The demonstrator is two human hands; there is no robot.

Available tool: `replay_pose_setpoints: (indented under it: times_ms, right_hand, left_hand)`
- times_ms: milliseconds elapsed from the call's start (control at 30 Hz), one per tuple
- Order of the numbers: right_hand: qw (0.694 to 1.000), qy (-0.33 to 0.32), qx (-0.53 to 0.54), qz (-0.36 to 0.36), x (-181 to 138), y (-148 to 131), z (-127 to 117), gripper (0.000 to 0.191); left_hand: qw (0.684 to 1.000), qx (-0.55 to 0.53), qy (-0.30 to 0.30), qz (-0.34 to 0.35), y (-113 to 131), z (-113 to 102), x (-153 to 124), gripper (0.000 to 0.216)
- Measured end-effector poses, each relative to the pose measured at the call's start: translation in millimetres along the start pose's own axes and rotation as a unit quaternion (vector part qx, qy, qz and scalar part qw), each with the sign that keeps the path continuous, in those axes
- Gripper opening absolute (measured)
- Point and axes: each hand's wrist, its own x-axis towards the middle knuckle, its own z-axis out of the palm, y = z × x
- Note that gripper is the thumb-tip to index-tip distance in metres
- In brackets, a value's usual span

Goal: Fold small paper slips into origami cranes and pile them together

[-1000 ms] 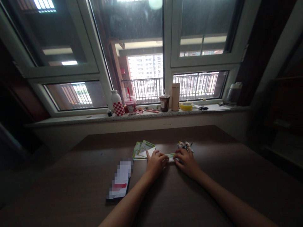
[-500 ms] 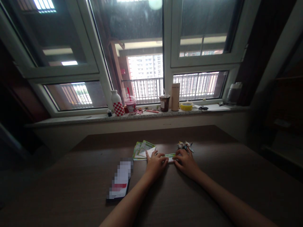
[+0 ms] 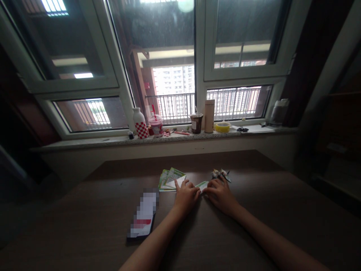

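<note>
Between my hands on the brown table lies a small folded piece of green-and-white printed paper (image 3: 202, 186). My left hand (image 3: 186, 195) grips its left end, fingers bent and closed. At the paper's right end my right hand (image 3: 221, 194) pinches the near corner, thumb and fingers together. Just beyond my left hand are several green printed paper sheets (image 3: 172, 174), fanned out, with a white piece on top. A small cluster of folded paper pieces (image 3: 221, 174) sits right behind my right fingers.
A phone (image 3: 143, 216) lies left of my left forearm on the table (image 3: 239, 162). Along the windowsill stand a checkered bottle (image 3: 140, 126), a pink drink cup (image 3: 156, 126), a brown cup (image 3: 196, 123), a tan cylinder (image 3: 209, 116), yellow tape (image 3: 222, 128) and scissors (image 3: 242, 129).
My right hand has shifted slightly left, closer to my left hand. The paper's right side is now raised and tilted, and less of its printed face shows.
</note>
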Motion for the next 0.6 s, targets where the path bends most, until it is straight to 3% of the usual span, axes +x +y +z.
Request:
replay_pose_setpoints:
  times_ms: [600]
  right_hand:
    - [1.000,-0.010,-0.030,0.001,0.8,-1.6,1.3,0.021]
  left_hand:
    - [0.999,-0.052,-0.003,0.012,0.2,-4.4,-1.7,0.023]
